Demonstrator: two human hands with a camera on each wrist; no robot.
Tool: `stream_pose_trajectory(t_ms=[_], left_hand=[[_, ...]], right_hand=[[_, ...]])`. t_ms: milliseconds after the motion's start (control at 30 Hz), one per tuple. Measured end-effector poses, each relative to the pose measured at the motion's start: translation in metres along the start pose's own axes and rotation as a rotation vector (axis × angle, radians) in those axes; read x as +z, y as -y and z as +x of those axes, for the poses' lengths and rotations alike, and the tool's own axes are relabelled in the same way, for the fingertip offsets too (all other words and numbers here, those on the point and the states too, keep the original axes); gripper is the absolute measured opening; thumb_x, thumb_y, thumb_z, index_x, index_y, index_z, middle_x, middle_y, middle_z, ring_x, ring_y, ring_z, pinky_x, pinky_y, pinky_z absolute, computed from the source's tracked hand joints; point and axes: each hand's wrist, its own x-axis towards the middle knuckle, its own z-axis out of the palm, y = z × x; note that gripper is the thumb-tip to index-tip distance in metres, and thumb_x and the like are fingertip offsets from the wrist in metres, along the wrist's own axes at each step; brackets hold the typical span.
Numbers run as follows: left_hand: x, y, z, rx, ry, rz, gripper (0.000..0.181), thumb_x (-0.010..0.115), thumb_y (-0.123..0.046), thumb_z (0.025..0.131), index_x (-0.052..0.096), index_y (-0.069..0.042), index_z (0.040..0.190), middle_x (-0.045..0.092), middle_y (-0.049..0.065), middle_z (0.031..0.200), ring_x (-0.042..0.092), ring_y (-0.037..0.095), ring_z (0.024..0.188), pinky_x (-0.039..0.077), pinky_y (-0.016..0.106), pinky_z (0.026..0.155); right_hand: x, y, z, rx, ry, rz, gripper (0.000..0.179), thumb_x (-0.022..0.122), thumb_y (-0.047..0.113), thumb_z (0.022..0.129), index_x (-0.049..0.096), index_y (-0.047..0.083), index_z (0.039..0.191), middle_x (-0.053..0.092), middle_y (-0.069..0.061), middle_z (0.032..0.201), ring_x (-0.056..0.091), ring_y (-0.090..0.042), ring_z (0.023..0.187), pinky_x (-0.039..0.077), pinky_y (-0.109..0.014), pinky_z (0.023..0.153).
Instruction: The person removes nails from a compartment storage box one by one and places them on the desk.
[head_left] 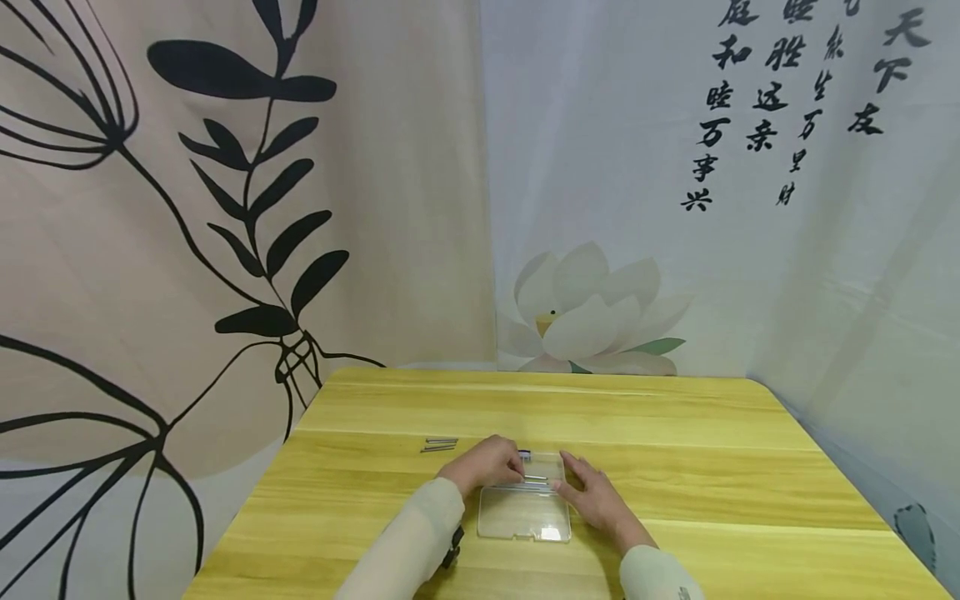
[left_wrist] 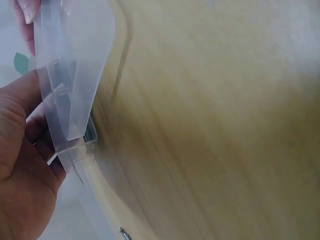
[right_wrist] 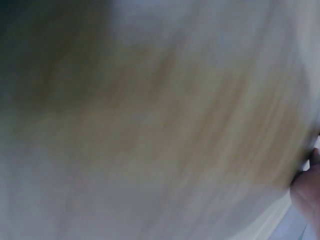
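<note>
A clear plastic box [head_left: 557,467] stands open on the table, its transparent lid [head_left: 517,515] lying toward me. My left hand [head_left: 486,463] reaches over the left side of the box, fingertips down, and pinches a thin silver metal rod [head_left: 536,478]. The left wrist view shows the left hand [left_wrist: 22,150] partly behind the clear plastic [left_wrist: 82,75], which veils its fingertips. At the box's right side my right hand [head_left: 597,498] holds the edge, thumb near the hinge and index finger toward the far corner. In the right wrist view, blurred, only part of that hand [right_wrist: 307,192] shows.
Several loose silver rods [head_left: 439,444] lie on the yellow wood-grain table [head_left: 675,450], left of the box. A small blue piece [head_left: 524,455] sits at the box's far side. Behind the table hangs a printed curtain [head_left: 420,208].
</note>
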Motion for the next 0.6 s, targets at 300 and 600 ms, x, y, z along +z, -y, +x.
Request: stream_pose_trajectory(t_ms=[300, 600], left_hand=[[0.0000, 0.0001, -0.0008, 0.003, 0.022, 0.024, 0.008, 0.074, -0.016, 0.091, 0.081, -0.015, 0.094, 0.059, -0.013, 0.084, 0.053, -0.001, 0.075, 0.047, 0.016, 0.068], [-0.0009, -0.0004, 0.0005, 0.018, 0.025, 0.035, 0.008, 0.073, -0.013, 0.091, 0.080, -0.014, 0.088, 0.058, -0.013, 0.080, 0.051, 0.000, 0.071, 0.046, 0.017, 0.067]], right_hand=[[0.0002, 0.0007, -0.0007, -0.001, 0.000, 0.005, 0.061, 0.060, 0.029, 0.100, 0.038, 0.009, 0.153, 0.038, -0.021, 0.152, 0.014, -0.050, 0.144, 0.007, -0.068, 0.111], [0.0000, 0.0008, -0.0011, 0.000, 0.002, 0.007, 0.062, 0.061, 0.030, 0.100, 0.038, 0.009, 0.153, 0.038, -0.020, 0.153, 0.015, -0.047, 0.145, 0.006, -0.066, 0.112]])
